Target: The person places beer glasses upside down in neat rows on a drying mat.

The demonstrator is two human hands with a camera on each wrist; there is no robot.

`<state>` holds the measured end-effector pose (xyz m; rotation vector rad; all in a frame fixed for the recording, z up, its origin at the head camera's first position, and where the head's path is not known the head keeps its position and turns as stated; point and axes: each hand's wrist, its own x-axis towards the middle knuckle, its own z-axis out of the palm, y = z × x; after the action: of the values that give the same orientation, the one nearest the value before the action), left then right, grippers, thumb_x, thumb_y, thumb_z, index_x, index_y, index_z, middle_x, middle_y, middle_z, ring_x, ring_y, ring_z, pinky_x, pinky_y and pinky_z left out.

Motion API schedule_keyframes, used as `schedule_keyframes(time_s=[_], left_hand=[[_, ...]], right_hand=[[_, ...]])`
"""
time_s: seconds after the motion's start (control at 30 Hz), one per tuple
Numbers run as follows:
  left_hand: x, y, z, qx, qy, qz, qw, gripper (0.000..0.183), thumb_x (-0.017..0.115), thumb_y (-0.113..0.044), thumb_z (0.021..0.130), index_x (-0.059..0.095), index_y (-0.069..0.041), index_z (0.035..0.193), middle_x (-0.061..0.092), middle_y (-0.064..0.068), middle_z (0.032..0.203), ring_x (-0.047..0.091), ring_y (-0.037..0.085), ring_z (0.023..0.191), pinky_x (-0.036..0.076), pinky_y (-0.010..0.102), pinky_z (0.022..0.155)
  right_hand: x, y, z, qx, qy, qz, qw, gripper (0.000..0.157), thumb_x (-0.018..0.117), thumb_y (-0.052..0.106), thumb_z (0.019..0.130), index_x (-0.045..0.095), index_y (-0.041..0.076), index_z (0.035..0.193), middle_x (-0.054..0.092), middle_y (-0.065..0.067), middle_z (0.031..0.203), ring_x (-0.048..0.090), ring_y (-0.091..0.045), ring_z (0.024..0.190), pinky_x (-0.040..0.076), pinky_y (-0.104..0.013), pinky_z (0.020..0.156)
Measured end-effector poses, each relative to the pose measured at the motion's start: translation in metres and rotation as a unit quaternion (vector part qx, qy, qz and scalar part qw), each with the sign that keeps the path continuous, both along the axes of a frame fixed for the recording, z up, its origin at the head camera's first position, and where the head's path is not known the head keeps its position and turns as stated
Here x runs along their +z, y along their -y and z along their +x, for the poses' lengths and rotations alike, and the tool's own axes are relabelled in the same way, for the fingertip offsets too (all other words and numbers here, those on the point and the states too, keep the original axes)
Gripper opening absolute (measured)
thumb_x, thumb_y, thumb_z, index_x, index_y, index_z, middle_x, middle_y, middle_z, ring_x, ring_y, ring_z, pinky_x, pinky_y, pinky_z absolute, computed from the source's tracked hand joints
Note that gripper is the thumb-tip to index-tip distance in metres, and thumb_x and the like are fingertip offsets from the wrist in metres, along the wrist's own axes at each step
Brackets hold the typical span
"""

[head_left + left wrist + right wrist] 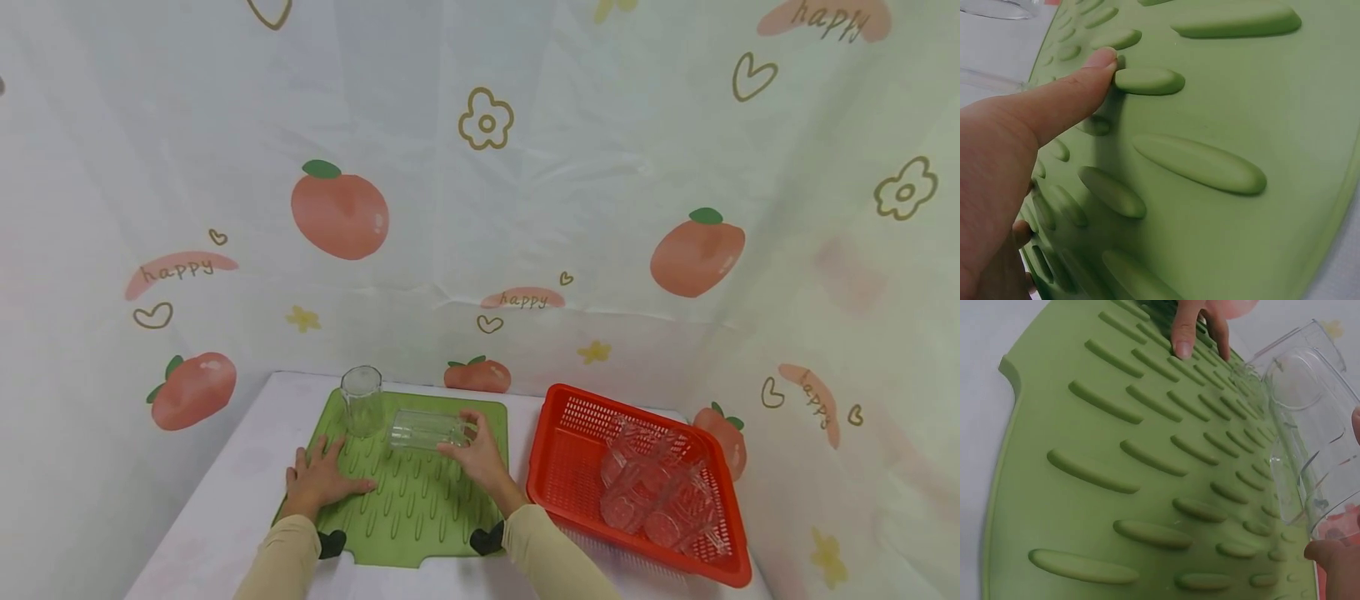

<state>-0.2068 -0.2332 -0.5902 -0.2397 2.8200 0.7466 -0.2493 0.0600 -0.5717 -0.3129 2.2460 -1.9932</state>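
My right hand (483, 457) grips a clear glass (426, 429) by its right end. The glass lies sideways over the green ridged mat (397, 550), its other end facing left. In the right wrist view, the same clear glass (1329, 450) shows at the right edge, with the fingers mostly out of frame. My left hand (318, 482) rests on the mat's left side, fingers spread. Its thumb (1079, 81) touches the mat beside a raised ridge in the left wrist view. Another clear glass (362, 408) stands upright at the mat's back left corner.
To the right of the mat sits a red perforated basket (537, 458) with several clear glasses (645, 492) piled in its right part. Behind the white table (202, 508) hangs a white curtain (420, 217) printed with fruit and hearts.
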Motion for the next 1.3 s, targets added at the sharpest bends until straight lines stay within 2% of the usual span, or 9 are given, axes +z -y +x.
schedule_keyframes(time_s=[0.2, 0.43, 0.53, 0.67, 0.8, 0.97, 1.13, 1.3], left_hand=[[0.000, 0.000, 0.000, 0.002, -0.004, 0.003, 1.0000, 0.123, 0.080, -0.069, 0.072, 0.025, -0.004, 0.160, 0.008, 0.034, 0.165, -0.002, 0.068, 0.147, 0.007, 0.083, 0.114], [0.003, -0.003, 0.002, -0.006, -0.043, 0.027, 0.9987, 0.115, 0.078, -0.065, 0.076, 0.026, -0.004, 0.160, 0.012, 0.035, 0.164, 0.001, 0.069, 0.147, 0.004, 0.084, 0.113], [0.007, -0.004, 0.002, -0.014, -0.055, 0.034, 0.9978, 0.112, 0.075, -0.066, 0.079, 0.024, -0.009, 0.161, 0.013, 0.035, 0.164, 0.003, 0.069, 0.147, 0.005, 0.083, 0.113], [0.014, -0.008, 0.002, -0.027, -0.083, 0.045, 0.9952, 0.110, 0.076, -0.065, 0.079, 0.027, -0.010, 0.161, 0.022, 0.035, 0.162, 0.012, 0.067, 0.146, 0.012, 0.084, 0.113], [0.021, -0.013, 0.001, -0.047, -0.106, 0.050, 0.9920, 0.106, 0.076, -0.065, 0.080, 0.034, -0.005, 0.157, 0.033, 0.035, 0.158, 0.024, 0.065, 0.144, 0.021, 0.082, 0.110], [0.031, -0.021, -0.002, -0.051, -0.086, 0.055, 0.9935, 0.103, 0.067, -0.070, 0.085, 0.036, -0.003, 0.156, 0.039, 0.033, 0.156, 0.027, 0.064, 0.143, 0.029, 0.079, 0.109], [0.040, -0.027, -0.002, -0.045, -0.059, 0.075, 0.9944, 0.100, 0.063, -0.070, 0.089, 0.034, -0.004, 0.158, 0.044, 0.030, 0.155, 0.028, 0.065, 0.143, 0.030, 0.079, 0.108], [0.046, -0.032, -0.003, -0.056, -0.063, 0.113, 0.9900, 0.095, 0.062, -0.067, 0.091, 0.034, -0.006, 0.158, 0.051, 0.028, 0.151, 0.045, 0.057, 0.138, 0.039, 0.072, 0.107]], right_hand=[[-0.006, 0.000, -0.001, -0.004, 0.002, 0.001, 1.000, 0.072, 0.080, 0.010, 0.089, 0.036, 0.001, 0.146, 0.039, -0.022, 0.155, 0.037, -0.049, 0.147, 0.032, -0.065, 0.119], [-0.008, 0.000, -0.002, -0.004, 0.000, -0.005, 1.000, 0.071, 0.077, 0.006, 0.090, 0.034, 0.000, 0.146, 0.038, -0.022, 0.154, 0.035, -0.051, 0.146, 0.031, -0.066, 0.119], [-0.008, 0.000, -0.003, -0.004, 0.002, -0.004, 1.000, 0.071, 0.077, 0.007, 0.090, 0.034, 0.002, 0.147, 0.037, -0.022, 0.154, 0.035, -0.051, 0.146, 0.031, -0.065, 0.119], [-0.007, -0.001, -0.002, -0.002, 0.003, -0.004, 1.000, 0.072, 0.078, 0.010, 0.090, 0.034, 0.002, 0.147, 0.037, -0.020, 0.154, 0.036, -0.050, 0.147, 0.032, -0.065, 0.119], [-0.006, 0.000, -0.001, -0.002, 0.000, -0.001, 1.000, 0.074, 0.079, 0.012, 0.090, 0.034, 0.000, 0.147, 0.038, -0.019, 0.153, 0.037, -0.049, 0.146, 0.035, -0.063, 0.118], [-0.008, 0.000, -0.001, 0.000, 0.002, -0.001, 1.000, 0.074, 0.078, 0.014, 0.090, 0.034, 0.000, 0.147, 0.038, -0.019, 0.154, 0.037, -0.048, 0.147, 0.036, -0.061, 0.119], [-0.008, 0.000, -0.001, 0.005, 0.005, 0.000, 1.000, 0.073, 0.078, 0.015, 0.091, 0.034, 0.001, 0.147, 0.038, -0.019, 0.154, 0.037, -0.048, 0.147, 0.036, -0.061, 0.119], [-0.010, -0.001, 0.000, 0.002, 0.006, -0.004, 1.000, 0.073, 0.078, 0.015, 0.091, 0.034, 0.001, 0.148, 0.038, -0.020, 0.153, 0.037, -0.048, 0.147, 0.036, -0.060, 0.119]])
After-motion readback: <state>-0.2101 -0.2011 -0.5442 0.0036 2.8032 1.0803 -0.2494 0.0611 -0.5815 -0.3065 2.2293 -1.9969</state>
